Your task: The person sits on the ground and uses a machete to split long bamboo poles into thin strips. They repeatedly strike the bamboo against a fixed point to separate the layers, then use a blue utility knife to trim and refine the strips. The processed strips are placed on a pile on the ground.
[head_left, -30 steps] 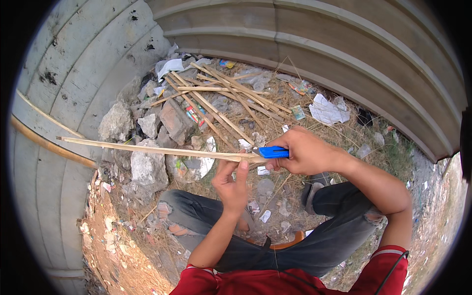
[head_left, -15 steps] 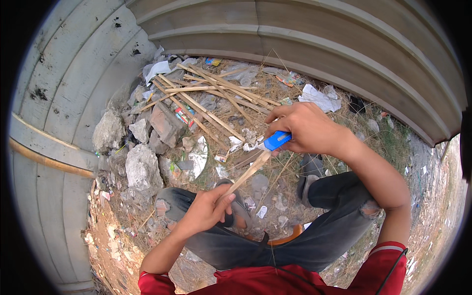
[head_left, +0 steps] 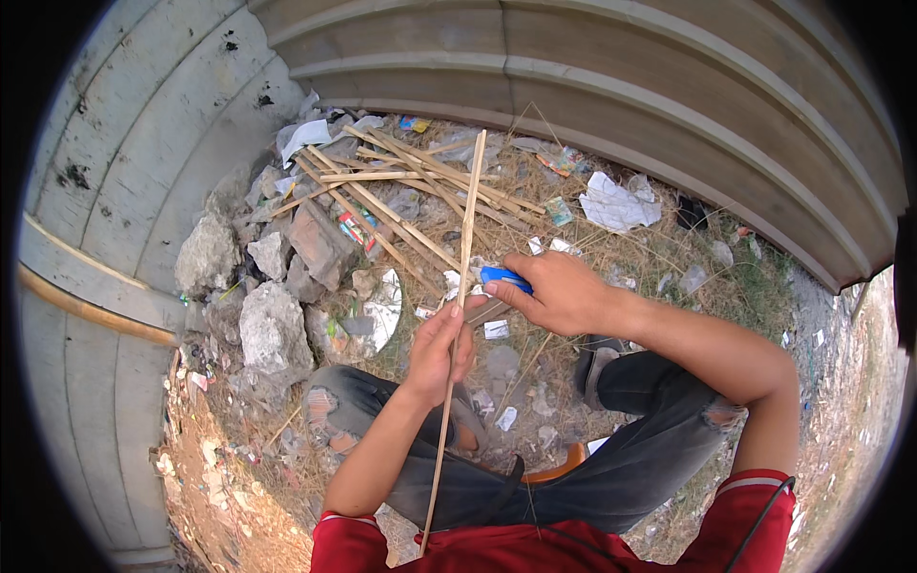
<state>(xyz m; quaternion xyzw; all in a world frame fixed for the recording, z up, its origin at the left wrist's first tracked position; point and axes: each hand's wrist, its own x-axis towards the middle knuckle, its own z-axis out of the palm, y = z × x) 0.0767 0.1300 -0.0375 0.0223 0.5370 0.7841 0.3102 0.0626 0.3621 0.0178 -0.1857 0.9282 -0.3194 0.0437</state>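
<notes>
stick (head_left: 462, 286) swung upright; left hand (head_left: 437, 349) grips (right hand (head_left: 559, 294): knife (head_left: 504, 279))

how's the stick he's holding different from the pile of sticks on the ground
The held stick stands nearly upright, gripped in the left hand; the pile of sticks lies flat among rubble and litter, crossing at angles. The held stick is a single long, thin strip; the pile has many pieces, several broader and shorter. The right hand, with a blue knife, is at the held stick; nothing touches the pile. Both look pale tan like split bamboo.
</notes>
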